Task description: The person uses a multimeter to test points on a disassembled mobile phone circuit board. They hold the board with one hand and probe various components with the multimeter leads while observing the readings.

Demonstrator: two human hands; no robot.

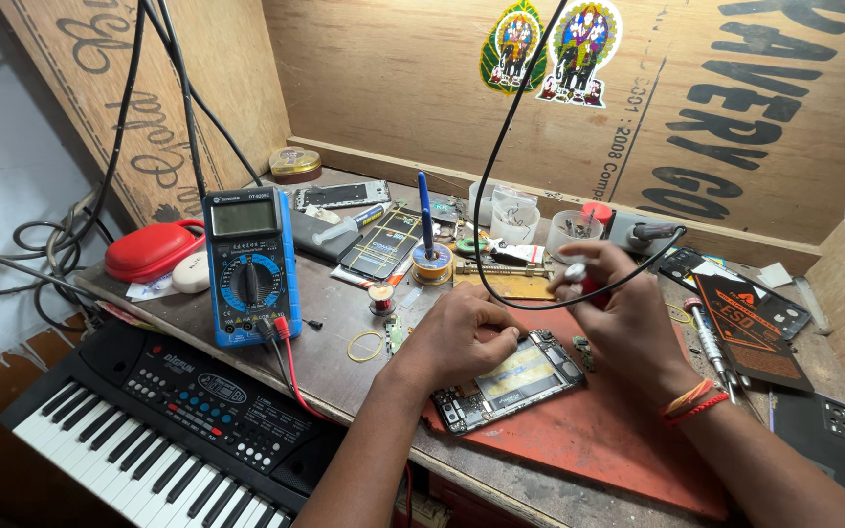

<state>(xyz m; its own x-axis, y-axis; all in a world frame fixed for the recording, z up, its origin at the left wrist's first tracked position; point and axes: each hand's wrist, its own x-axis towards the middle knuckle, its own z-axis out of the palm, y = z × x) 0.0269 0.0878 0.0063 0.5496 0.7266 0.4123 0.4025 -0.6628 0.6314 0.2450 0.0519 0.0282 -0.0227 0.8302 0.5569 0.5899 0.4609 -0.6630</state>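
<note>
An opened phone (507, 382) with bare circuitry lies on a red work mat (599, 430) at the bench's front. My left hand (466, 330) rests curled on the phone's upper left corner and presses it down. My right hand (610, 315) hovers just right of the phone, closed around a red-handled corded tool (581, 281), likely a soldering iron. Its black cable (501, 147) loops up past the back wall. The tool's tip is hidden behind my fingers.
A blue multimeter (249, 264) with red and black leads stands at left, above a black keyboard (163, 430). Behind lie a solder spool (431, 264), another phone (383, 242), small plastic cups (514, 221) and a red case (152, 249). Screwdrivers (708, 337) and a dark phone (823, 430) lie right.
</note>
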